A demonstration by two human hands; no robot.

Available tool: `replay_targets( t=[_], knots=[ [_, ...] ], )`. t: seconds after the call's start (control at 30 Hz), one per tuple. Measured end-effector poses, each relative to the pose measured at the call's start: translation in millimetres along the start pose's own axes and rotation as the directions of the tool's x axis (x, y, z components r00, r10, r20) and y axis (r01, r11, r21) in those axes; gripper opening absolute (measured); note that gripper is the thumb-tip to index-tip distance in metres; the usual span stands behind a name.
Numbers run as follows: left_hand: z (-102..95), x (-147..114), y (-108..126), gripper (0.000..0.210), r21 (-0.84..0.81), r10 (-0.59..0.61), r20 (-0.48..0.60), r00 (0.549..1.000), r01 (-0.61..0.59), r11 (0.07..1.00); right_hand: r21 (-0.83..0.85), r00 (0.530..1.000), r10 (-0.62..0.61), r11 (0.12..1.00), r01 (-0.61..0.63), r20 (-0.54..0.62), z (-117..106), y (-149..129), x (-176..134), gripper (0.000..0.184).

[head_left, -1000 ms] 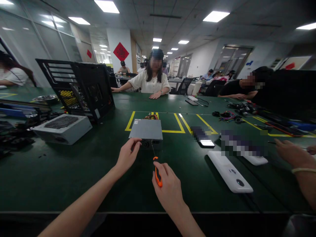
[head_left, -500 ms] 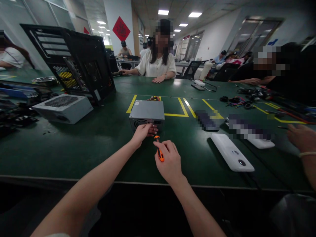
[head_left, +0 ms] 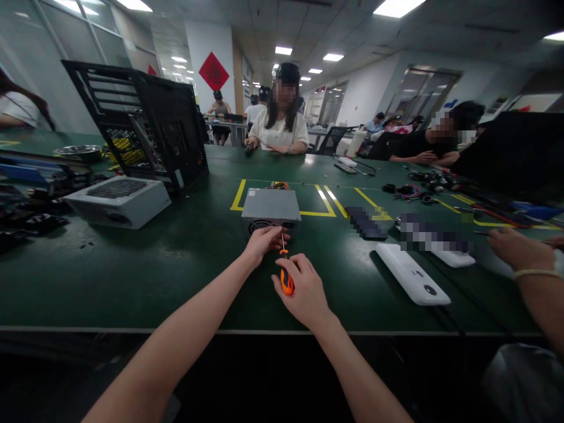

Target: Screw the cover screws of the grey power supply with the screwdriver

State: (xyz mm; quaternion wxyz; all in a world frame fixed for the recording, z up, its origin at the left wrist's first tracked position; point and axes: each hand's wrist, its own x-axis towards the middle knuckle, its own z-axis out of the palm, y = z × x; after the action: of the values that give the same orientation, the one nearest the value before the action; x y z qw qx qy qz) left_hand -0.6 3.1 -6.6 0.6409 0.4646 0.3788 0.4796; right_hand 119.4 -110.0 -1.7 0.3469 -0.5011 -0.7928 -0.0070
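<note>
A grey power supply unit (head_left: 271,204) lies on the green table, its fan side toward me. My left hand (head_left: 261,245) is at that side, thumb and fingers drawn together by the screwdriver's tip; whatever they pinch is too small to make out. My right hand (head_left: 305,289) is closed around the orange and black handle of a screwdriver (head_left: 287,282). Its thin shaft points away from me, up to my left fingertips near the unit's socket side. The exact point where the tip touches is hidden.
Left stand a second power supply (head_left: 118,202) and a black computer case (head_left: 145,126). To the right lie a dark phone (head_left: 365,223), a white device (head_left: 412,275) and cables (head_left: 409,191). A co-worker's hand (head_left: 520,249) is at right; another person (head_left: 282,126) sits opposite.
My view has tilted up slightly, and the power supply appears lower and farther right. The screwdriver points straighter ahead. Across the table, the person's hand with a dark object has moved inward.
</note>
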Motion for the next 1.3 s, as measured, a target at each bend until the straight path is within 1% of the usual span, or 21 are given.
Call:
replay_targets(
  t=[0.1, 0.13, 0.2, 0.27, 0.37, 0.43, 0.5, 0.53, 0.6, 0.67, 0.73, 0.83, 0.9, 0.93, 1.0, 1.07, 1.13, 1.2, 1.3],
  knots=[
    [-1.4, 1.4, -1.2, 0.024, 0.012, -0.005, 0.007, 1.000, 0.005, 1.000, 0.077, 0.999, 0.025, 0.997, -0.023, -0.029, 1.0, 0.3, 0.5, 0.036],
    [-1.8, 2.0, -1.6, 0.024, 0.014, -0.009, 0.010, 1.000, 0.009, 1.000, 0.099, 0.998, 0.038, 0.995, -0.034, -0.048, 1.6, 1.0, 0.3, 0.037],
    [-2.4, 3.0, -2.3, 0.024, 0.013, -0.019, 0.014, 1.000, 0.019, 1.000, 0.099, 0.996, 0.049, 0.994, -0.042, -0.070, 2.5, 2.3, -0.1, 0.030],
    [-2.3, 3.7, -2.8, 0.023, 0.008, -0.031, 0.011, 0.999, 0.031, 0.999, 0.046, 0.997, 0.029, 0.999, -0.026, -0.070, 2.5, 2.9, -0.3, 0.023],
    [-0.5, 3.6, -2.5, 0.023, 0.000, -0.046, 0.000, 0.999, 0.046, 0.999, 0.007, 0.997, -0.002, 1.000, 0.003, -0.077, 1.3, 2.6, 0.2, 0.020],
    [1.5, 2.8, -1.6, 0.023, -0.001, -0.052, -0.010, 0.999, 0.052, 0.999, 0.056, 0.996, 0.027, 0.998, -0.022, -0.087, 0.9, 2.8, 0.2, 0.026],
    [3.4, 1.9, -0.4, 0.023, 0.000, -0.055, -0.025, 0.998, 0.055, 0.998, 0.129, 0.987, 0.098, 0.988, -0.082, -0.126, 1.5, 4.1, -0.3, 0.031],
    [4.2, 1.5, 0.1, 0.023, -0.001, -0.056, -0.033, 0.998, 0.056, 0.998, 0.149, 0.982, 0.121, 0.984, -0.099, -0.145, 2.1, 4.9, -0.7, 0.031],
    [5.1, 1.0, 0.9, 0.023, -0.005, -0.057, -0.045, 0.997, 0.056, 0.998, 0.124, 0.982, 0.096, 0.989, -0.076, -0.163, 3.1, 6.2, -1.3, 0.025],
    [5.5, 0.8, 1.3, 0.023, -0.012, -0.056, -0.047, 0.997, 0.056, 0.998, 0.056, 0.989, 0.023, 0.998, -0.015, -0.145, 3.0, 6.4, -1.2, 0.020],
    [5.6, 0.9, 1.4, 0.023, -0.018, -0.056, -0.044, 0.997, 0.055, 0.998, 0.028, 0.993, -0.002, 1.000, 0.005, -0.120, 1.7, 5.4, -0.6, 0.021],
    [5.9, 1.1, 1.5, 0.023, -0.021, -0.057, -0.042, 0.997, 0.057, 0.998, 0.082, 0.995, 0.049, 0.996, -0.042, -0.086, 0.0, 4.0, -0.4, 0.027],
    [6.2, 0.9, 1.7, 0.023, -0.021, -0.060, -0.046, 0.997, 0.059, 0.998, 0.142, 0.991, 0.101, 0.986, -0.088, -0.088, 0.2, 4.3, -1.2, 0.034],
    [6.3, 0.8, 1.8, 0.023, -0.021, -0.060, -0.047, 0.997, 0.060, 0.998, 0.158, 0.989, 0.115, 0.982, -0.099, -0.094, 0.6, 4.7, -1.7, 0.034],
    [6.5, 0.4, 2.1, 0.023, -0.021, -0.061, -0.047, 0.997, 0.060, 0.998, 0.130, 0.990, 0.103, 0.987, -0.090, -0.098, 1.3, 5.2, -2.3, 0.029],
    [6.6, 0.0, 2.4, 0.024, -0.020, -0.060, -0.043, 0.997, 0.059, 0.998, 0.061, 0.995, 0.068, 0.996, -0.063, -0.076, 1.1, 4.7, -2.2, 0.022],
    [6.7, -0.2, 2.6, 0.024, -0.018, -0.057, -0.042, 0.997, 0.057, 0.998, 0.029, 0.997, 0.060, 0.998, -0.058, -0.055, -0.1, 3.3, -1.4, 0.021],
    [6.6, -0.2, 2.7, 0.024, -0.017, -0.055, -0.042, 0.998, 0.055, 0.998, 0.058, 0.997, 0.067, 0.996, -0.064, -0.049, -1.1, 2.1, -0.8, 0.021],
    [6.2, 0.1, 2.0, 0.024, -0.016, -0.051, -0.039, 0.998, 0.051, 0.999, 0.141, 0.992, 0.103, 0.986, -0.092, -0.077, -0.8, 2.9, -1.5, 0.029]
  ],
)
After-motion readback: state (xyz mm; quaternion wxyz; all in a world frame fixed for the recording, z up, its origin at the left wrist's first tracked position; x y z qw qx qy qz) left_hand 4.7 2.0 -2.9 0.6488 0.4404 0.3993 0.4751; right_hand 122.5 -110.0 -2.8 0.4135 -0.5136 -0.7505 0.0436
